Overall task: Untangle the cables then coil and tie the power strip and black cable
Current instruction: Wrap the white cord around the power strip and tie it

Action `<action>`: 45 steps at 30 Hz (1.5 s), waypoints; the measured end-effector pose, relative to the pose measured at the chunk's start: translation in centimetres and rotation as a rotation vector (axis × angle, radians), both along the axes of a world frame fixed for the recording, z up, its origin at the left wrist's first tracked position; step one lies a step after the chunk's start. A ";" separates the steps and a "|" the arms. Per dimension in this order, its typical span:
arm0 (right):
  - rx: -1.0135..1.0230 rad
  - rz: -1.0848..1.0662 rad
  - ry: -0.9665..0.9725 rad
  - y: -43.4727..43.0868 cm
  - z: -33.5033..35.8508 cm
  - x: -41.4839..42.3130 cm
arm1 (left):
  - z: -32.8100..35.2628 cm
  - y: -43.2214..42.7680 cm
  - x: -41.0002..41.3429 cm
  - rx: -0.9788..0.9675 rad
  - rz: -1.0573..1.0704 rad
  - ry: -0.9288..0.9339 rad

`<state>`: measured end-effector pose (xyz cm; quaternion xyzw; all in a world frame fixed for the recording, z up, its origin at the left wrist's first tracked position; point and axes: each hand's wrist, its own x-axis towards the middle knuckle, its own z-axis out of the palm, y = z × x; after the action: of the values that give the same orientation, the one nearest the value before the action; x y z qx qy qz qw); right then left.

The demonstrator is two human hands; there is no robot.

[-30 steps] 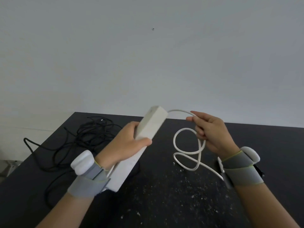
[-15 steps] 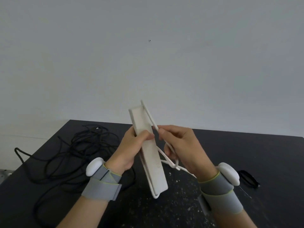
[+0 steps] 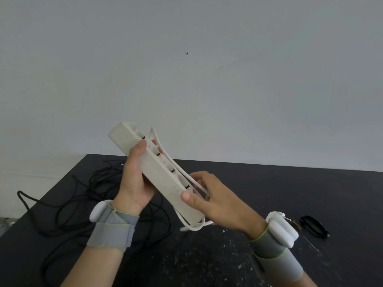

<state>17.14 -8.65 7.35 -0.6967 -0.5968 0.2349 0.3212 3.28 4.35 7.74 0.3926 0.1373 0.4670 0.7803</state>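
I hold the white power strip [image 3: 157, 168] tilted in the air above the black table [image 3: 269, 193], sockets facing right. My left hand [image 3: 135, 179] grips its upper half from the left side. My right hand [image 3: 211, 198] grips its lower end, thumb on the strip's side and fingers over the white cord [image 3: 176, 168], which runs lengthwise along the socket face and loops round the bottom end. The black cable [image 3: 83, 199] lies in a loose tangle on the table's left part, behind my left forearm.
A small black loop, perhaps a tie [image 3: 314, 225], lies on the table to the right of my right wrist. White specks dot the table's near part. A plain grey wall stands behind; the table's left edge runs diagonally.
The power strip has turned so its sockets show and tilted top-left. The white cord now lies wound along it. My right hand slid down to the strip's lower end.
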 end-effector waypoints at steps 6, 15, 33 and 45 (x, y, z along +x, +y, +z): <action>0.080 -0.026 -0.183 0.6 -1.8 -0.3 | -0.4 -1.1 0.6 0.006 -0.061 -0.065; 0.145 -0.162 -0.323 0.5 -1.8 1.2 | -1.3 0.2 -0.2 -0.040 -0.285 -0.182; 0.445 -0.074 -1.061 -0.3 0.0 1.9 | -0.3 -4.9 0.9 1.641 0.178 1.468; 0.506 -0.201 -0.551 -0.6 0.8 3.4 | -0.9 -2.2 0.1 1.153 0.065 1.187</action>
<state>20.49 -9.27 8.12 -0.6875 -0.6284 -0.1485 0.3322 3.35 2.17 6.86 0.9083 0.2768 0.2016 0.2404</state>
